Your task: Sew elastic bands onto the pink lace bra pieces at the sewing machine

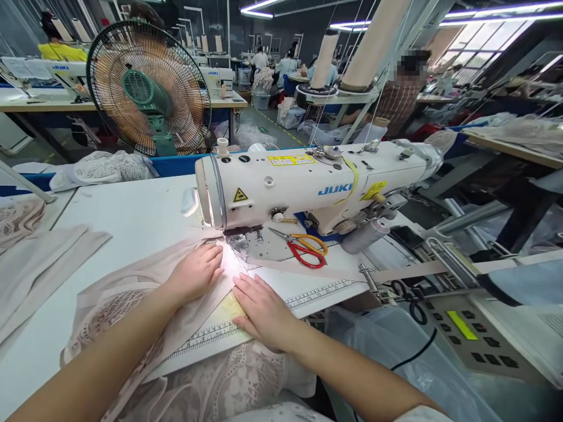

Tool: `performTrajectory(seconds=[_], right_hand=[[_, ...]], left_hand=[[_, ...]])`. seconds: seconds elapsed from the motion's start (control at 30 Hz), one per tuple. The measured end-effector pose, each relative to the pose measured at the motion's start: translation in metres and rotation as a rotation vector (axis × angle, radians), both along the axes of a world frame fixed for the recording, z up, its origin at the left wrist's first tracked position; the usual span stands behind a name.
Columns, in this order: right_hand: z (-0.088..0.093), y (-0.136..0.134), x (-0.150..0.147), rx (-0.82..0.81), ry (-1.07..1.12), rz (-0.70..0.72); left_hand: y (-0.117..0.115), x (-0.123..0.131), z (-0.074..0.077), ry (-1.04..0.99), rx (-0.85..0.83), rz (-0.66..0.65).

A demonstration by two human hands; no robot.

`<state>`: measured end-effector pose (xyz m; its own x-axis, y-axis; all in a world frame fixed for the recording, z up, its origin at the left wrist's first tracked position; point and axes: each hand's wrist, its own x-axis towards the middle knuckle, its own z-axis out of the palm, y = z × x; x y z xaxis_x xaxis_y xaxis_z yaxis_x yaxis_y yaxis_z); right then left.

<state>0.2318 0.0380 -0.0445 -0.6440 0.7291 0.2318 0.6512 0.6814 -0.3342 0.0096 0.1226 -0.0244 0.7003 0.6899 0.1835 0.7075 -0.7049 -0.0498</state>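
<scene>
A white sewing machine [308, 181] stands across the table, its needle area brightly lit at the left end. My left hand [197, 272] lies flat, fingers together, on pale pink lace fabric [132, 305] just in front of the needle. My right hand [259, 310] rests flat, fingers stretched out, on the fabric strip and the printed ruler [321, 291] along the table edge. Neither hand grips anything; both press the cloth down.
Red-and-yellow scissors [305, 247] lie on the machine bed right of the needle. A control panel [466, 328] sits at the lower right. Folded pink fabric [39, 264] lies at left. A fan [147, 88] stands behind; other workers sit far back.
</scene>
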Motion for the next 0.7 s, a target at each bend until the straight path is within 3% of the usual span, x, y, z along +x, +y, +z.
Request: performTrajectory(seconds=[0.33,0.7], right_hand=[[-0.007,0.005,-0.005,0.029,0.002,-0.077],[-0.012,0.005,-0.004,0.030,0.019,-0.083]], left_hand=[[0.006,0.009,0.000,-0.038,-0.044,0.097],[0.004,0.018,0.009,-0.016,-0.061,0.106]])
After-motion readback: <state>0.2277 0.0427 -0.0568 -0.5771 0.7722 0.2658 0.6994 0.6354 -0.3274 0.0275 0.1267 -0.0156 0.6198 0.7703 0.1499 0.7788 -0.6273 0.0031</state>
